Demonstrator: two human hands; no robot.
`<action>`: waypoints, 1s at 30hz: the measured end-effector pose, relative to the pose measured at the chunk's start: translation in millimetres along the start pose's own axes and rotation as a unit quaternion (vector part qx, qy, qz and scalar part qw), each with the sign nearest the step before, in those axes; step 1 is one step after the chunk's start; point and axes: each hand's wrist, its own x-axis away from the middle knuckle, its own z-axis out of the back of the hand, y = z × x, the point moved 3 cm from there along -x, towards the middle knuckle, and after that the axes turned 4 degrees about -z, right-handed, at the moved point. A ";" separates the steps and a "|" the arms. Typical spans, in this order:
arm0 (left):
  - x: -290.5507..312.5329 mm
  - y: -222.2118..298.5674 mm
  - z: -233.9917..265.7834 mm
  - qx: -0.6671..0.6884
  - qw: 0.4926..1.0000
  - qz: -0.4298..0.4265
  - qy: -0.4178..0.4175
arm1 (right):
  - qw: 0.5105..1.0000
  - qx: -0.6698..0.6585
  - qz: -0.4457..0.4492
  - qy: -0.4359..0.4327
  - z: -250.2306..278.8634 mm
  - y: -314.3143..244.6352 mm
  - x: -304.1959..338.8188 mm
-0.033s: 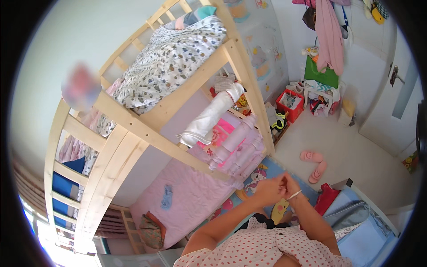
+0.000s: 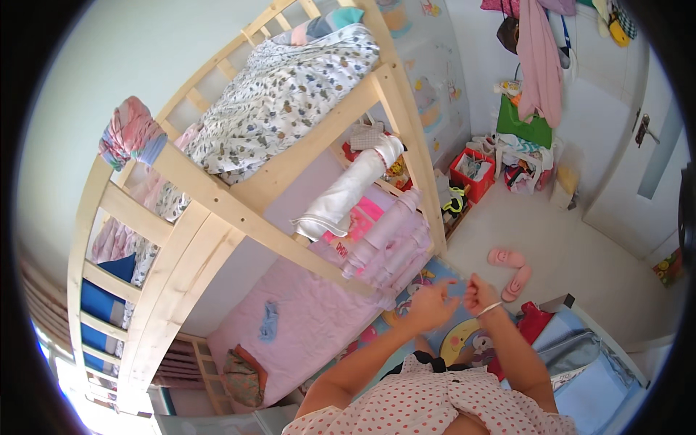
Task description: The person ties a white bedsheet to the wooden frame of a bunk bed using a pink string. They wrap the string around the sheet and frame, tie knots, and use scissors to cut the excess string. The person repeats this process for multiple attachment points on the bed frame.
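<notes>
Over the patterned play mat (image 2: 435,272), my two hands are raised in front of my chest, close together but apart. The fingers of my left hand (image 2: 433,306) are bent in toward the other hand. My right hand (image 2: 480,296) has its fingers curled together, with a thin white band (image 2: 490,308) around that wrist. A small blue patch shows between the hands; I cannot tell whether it is a held thing or the mat behind. Whatever the fingers pinch is too small to make out. My dotted blouse (image 2: 435,395) is below them.
A wooden bunk bed (image 2: 290,254) fills the left, a rolled white cloth (image 2: 348,190) by its frame and a pink sheet (image 2: 290,326) on the lower bunk. Pink slippers (image 2: 516,279) lie on the floor. A red box (image 2: 473,174) stands farther back, a door (image 2: 616,174) at right.
My hands were together and have moved slightly apart, the right one shifting rightward. The view has moved a little; the bed, slippers and box stay in place.
</notes>
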 end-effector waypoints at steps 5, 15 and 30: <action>-3.4 -36.0 51.4 0.347 0.932 0.068 0.083 | 0.954 0.226 0.199 0.002 -36.0 -61.1 -6.0; -11.0 -65.8 133.6 0.409 0.895 0.050 0.173 | 0.925 0.230 0.170 -0.251 -254.2 -3.4 5.9; -45.3 -148.2 184.1 0.788 0.489 -0.033 0.372 | 0.467 0.650 0.563 -0.204 -453.4 -89.5 -5.4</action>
